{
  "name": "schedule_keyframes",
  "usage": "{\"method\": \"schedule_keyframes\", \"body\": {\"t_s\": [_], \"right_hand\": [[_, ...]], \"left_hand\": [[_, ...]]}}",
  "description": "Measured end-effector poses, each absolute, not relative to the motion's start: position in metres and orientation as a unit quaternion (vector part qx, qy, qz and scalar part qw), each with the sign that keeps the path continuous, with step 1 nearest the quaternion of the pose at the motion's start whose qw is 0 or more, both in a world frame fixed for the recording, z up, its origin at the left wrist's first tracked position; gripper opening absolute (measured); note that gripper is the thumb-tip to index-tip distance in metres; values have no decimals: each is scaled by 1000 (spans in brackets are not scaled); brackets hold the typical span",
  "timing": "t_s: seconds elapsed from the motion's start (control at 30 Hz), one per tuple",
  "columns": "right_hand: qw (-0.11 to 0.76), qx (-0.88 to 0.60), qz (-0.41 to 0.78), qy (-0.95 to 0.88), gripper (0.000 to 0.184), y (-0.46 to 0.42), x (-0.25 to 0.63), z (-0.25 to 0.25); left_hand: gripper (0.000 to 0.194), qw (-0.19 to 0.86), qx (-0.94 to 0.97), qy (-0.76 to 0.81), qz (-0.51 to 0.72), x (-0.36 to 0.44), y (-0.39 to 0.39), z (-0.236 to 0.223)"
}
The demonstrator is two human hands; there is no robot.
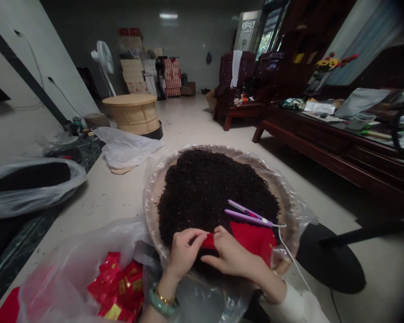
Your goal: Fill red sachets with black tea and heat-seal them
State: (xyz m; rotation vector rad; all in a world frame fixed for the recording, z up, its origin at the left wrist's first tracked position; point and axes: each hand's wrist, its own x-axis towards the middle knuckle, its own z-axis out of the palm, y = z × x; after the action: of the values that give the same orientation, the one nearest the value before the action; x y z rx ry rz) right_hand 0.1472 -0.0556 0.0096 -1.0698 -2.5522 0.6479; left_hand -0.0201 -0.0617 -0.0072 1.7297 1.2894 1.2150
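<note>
In the head view, a small red packet [208, 242] is pinched between my left hand [184, 247] and my right hand [229, 252] at the near side of a round basket [150, 197]. Both hands have their fingers closed on the packet's upper edge; my right thumb sticks out to the left. Dark loose tea leaves [212, 188] heap up in the plastic-lined basket. Just beyond my right hand lies red packaging [256, 240], partly hidden by my forearm. A purple hair straightener [249, 218] rests above it, jaws apart, with a white cord.
At lower left, a clear plastic bag [67, 269] holds several red packets [117, 285]. Another bag of dark leaves [30, 177] stands at far left. A black round stand base [333, 258] is right of the basket. A wooden table [323, 143] and a round drum-like table [131, 101] stand beyond.
</note>
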Motion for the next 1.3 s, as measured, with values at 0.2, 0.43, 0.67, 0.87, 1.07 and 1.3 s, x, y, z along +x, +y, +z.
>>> {"method": "schedule_keyframes", "body": {"t_s": [0.2, 0.43, 0.67, 0.87, 1.07, 1.3], "right_hand": [[177, -416, 329, -829, 47, -50, 140, 2], [270, -364, 609, -651, 67, -38, 142, -9], [272, -360, 653, -608, 77, -36, 133, -3], [256, -366, 662, -601, 81, -31, 120, -2], [212, -370, 629, -650, 73, -24, 113, -13], [152, -333, 619, -695, 73, -18, 116, -7]], "left_hand": [[23, 127, 765, 444, 449, -22, -56, -11], [59, -20, 822, 461, 333, -24, -68, -29], [63, -21, 797, 527, 294, -22, -68, -41], [67, 15, 784, 515, 345, -33, -62, -51], [60, 47, 764, 510, 393, -41, -61, -57], [48, 70, 738, 522, 422, -41, -65, -65]]}}
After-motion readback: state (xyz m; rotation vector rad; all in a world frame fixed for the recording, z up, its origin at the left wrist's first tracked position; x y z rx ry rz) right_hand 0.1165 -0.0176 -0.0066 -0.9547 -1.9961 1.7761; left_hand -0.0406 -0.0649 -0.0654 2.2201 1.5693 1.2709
